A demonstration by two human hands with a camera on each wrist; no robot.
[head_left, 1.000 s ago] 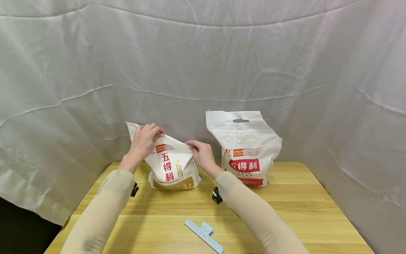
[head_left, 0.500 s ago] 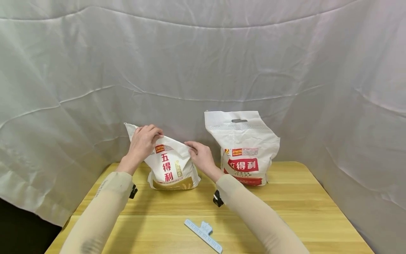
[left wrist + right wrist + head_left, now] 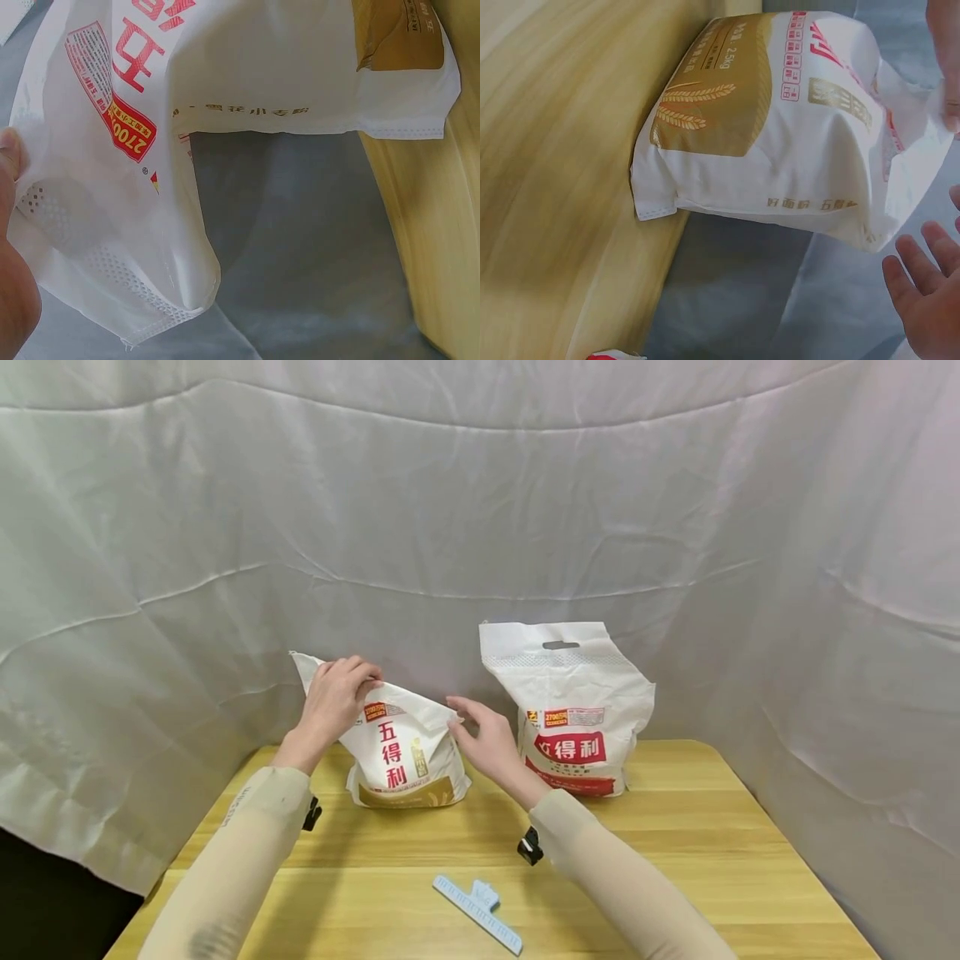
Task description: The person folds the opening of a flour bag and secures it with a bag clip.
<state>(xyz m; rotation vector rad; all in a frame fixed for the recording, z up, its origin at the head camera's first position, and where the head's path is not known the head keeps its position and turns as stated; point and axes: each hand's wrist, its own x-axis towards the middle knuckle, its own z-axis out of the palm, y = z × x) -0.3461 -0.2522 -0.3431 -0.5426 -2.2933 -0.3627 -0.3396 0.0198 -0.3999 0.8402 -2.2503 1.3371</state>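
A white flour bag [image 3: 408,718] with red lettering and a gold base stands on the table at centre-left in the head view. My left hand [image 3: 337,697] pinches its top edge, and one top corner sticks up to the left of that hand. Thumb and part of the left hand [image 3: 16,281] show at the edge of the left wrist view, against the bag's perforated top strip [image 3: 120,274]. My right hand [image 3: 491,743] is beside the bag's upper right corner. In the right wrist view that hand [image 3: 934,315] has its fingers spread, apart from the bag [image 3: 810,176].
A second white flour bag [image 3: 577,685], with a handle slot and red label, stands upright to the right, close to my right hand. A light blue sealing clip [image 3: 480,910] lies near the front of the wooden table [image 3: 690,843]. Grey cloth [image 3: 480,510] hangs behind.
My right hand has let go of the bag's top edge and moved slightly right and down, its fingers opening. The left hand keeps its hold. The view has shifted slightly.
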